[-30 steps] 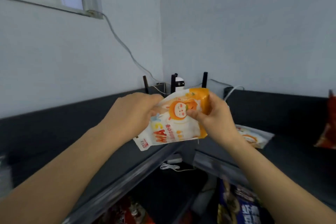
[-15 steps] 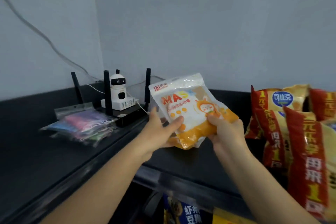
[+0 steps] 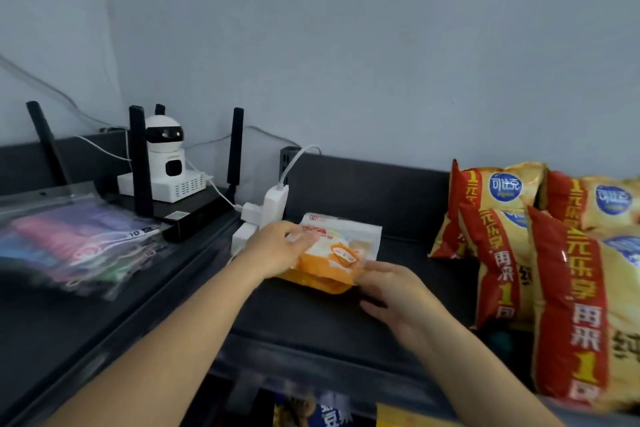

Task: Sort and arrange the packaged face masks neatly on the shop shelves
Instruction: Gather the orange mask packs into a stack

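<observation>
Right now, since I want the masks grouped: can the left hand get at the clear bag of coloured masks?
Probably yes: the left hand only rests on the orange-and-white mask pack, and bare black shelf lies between it and the clear bag of coloured masks.

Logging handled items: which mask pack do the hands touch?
The orange-and-white pack mid-shelf: left hand rests on it, right hand touches its near corner. The clear bag of coloured masks at left lies untouched.
</observation>
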`<state>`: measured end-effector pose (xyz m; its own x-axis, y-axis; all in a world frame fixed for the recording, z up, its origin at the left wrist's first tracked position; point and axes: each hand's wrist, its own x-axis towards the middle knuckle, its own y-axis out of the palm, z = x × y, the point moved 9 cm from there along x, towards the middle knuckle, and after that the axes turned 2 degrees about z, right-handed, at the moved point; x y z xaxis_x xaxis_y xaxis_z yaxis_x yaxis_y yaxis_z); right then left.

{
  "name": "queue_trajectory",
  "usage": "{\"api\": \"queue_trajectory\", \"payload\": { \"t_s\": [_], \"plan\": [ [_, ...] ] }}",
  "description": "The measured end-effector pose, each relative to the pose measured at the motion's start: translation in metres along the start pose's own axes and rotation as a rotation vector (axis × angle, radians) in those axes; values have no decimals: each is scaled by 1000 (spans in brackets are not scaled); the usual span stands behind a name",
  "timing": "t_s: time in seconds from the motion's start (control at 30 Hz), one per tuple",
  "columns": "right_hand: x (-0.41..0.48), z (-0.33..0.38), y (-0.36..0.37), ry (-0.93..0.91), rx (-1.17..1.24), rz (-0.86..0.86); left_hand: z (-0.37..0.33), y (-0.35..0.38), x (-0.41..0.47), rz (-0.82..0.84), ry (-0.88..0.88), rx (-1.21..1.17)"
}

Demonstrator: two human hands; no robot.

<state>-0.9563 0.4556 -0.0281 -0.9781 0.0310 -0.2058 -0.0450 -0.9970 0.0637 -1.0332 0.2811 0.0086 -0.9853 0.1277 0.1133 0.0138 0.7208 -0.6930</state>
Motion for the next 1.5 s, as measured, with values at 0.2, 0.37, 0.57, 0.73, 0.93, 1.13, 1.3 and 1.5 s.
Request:
{"api": "queue_trajectory", "payload": {
  "t_s": [0.2, 0.37, 0.57, 0.73, 0.93, 1.13, 1.3, 1.5],
  "plan": [
    [9, 0, 6, 2, -128, 27, 10, 30, 6, 266, 77, 307],
    [27, 5, 18, -13, -206, 29, 15, 25, 14, 151, -5, 277],
    [42, 10, 15, -50, -280, -75, 17, 28, 17, 86, -62, 266],
    [21, 42, 15, -266, -600, -195, 24, 10, 16, -2, -7, 206],
    [7, 64, 67, -507, -829, -108, 16, -42, -14, -195, 89, 279],
    [-13, 67, 135, -670, -872, 81, 45, -80, -65, -179, 59, 430],
    [-30, 59, 187, -746, -866, 238, 61, -128, -129, -330, -36, 516],
    [-66, 36, 225, -788, -814, 456, 67, -165, -222, -469, -191, 628]
  ]
}}
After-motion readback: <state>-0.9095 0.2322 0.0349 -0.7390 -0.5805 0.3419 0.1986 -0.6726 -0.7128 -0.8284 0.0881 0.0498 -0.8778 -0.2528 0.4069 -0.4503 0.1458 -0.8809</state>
